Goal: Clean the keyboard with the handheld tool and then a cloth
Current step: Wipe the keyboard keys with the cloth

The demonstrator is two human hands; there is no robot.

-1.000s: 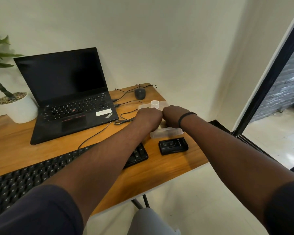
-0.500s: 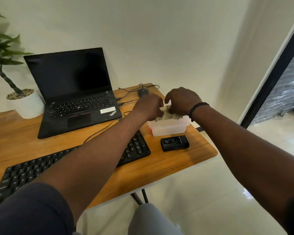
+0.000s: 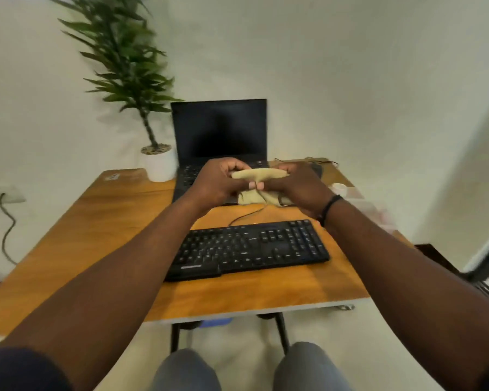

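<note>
Cloth's out of the plastic box now: left hand [image 3: 218,182] and right hand [image 3: 297,183] both pinch the beige cloth [image 3: 259,174] mid-frame, above the black keyboard [image 3: 251,246], so wiping looks next.

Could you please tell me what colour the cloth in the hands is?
The cloth is pale yellowish beige, seen best in the head view.

We find no legible text: the keyboard [image 3: 249,246] key legends and its front-edge mark are blurred.
</note>
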